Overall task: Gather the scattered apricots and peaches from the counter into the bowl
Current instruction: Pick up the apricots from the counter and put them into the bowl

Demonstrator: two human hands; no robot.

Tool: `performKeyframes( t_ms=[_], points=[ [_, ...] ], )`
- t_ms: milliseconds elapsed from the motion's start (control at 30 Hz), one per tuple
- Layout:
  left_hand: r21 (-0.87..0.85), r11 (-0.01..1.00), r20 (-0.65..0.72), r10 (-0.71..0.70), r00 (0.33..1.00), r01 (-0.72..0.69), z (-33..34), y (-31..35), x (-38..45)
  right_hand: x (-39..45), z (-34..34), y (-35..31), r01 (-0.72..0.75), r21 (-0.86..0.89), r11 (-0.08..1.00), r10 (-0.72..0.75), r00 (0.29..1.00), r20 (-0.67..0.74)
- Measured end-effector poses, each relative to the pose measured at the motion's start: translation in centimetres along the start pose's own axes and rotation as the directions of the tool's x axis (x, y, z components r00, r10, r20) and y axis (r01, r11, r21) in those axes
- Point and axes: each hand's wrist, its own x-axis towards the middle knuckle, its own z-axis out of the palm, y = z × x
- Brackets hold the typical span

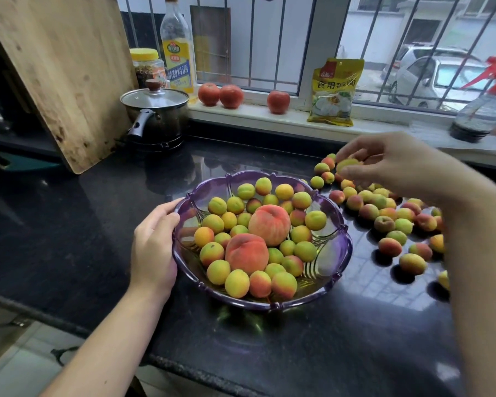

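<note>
A clear purple bowl (335, 253) stands on the black counter, holding two large peaches (269, 224) and several small yellow-red apricots (236, 283). My left hand (155, 247) grips the bowl's left rim. Right of the bowl, several apricots (388, 246) lie scattered on the counter. My right hand (390, 164) hovers above their far end, fingers pinched on one yellow apricot (346, 164). My right forearm hides part of the scattered fruit.
A lidded pot (155, 116) and a leaning wooden cutting board (63, 75) stand at the back left. On the windowsill sit an oil bottle (177, 50), a jar, three tomatoes (231, 96), a yellow packet (335, 93) and a spray bottle (481, 110).
</note>
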Motion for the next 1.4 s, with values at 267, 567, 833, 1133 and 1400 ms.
performKeyframes(
  t_ms=[267, 567, 833, 1133, 1400],
  points=[
    [-0.007, 1.000, 0.003, -0.012, 1.000, 0.012, -0.1, -0.2, 0.0, -1.4, 6.0, -4.3, 0.206, -0.665, 0.718, 0.111, 0.910, 0.401],
    [-0.018, 1.000, 0.005, -0.003, 1.000, 0.003, -0.1, -0.3, 0.3, -0.6, 7.7, -3.6, 0.157, -0.780, 0.606, 0.122, 0.950, 0.286],
    [-0.029, 0.999, 0.033, 0.024, 0.999, -0.023, -0.2, -0.5, 0.4, -1.2, 2.9, -2.9, -0.082, -0.533, 0.842, 0.086, 0.996, -0.017],
    [0.286, 0.889, 0.223, 0.300, 0.927, -0.357, 0.6, -0.9, -1.0, -6.6, 5.4, 8.5, -0.365, -0.247, 0.898, 0.177, 0.812, -0.556],
    [0.311, 0.884, 0.233, 0.286, 0.929, -0.350, 0.7, -0.5, -1.0, -6.6, 7.0, 8.0, -0.466, -0.498, 0.731, 0.339, 0.882, -0.327]
  ],
)
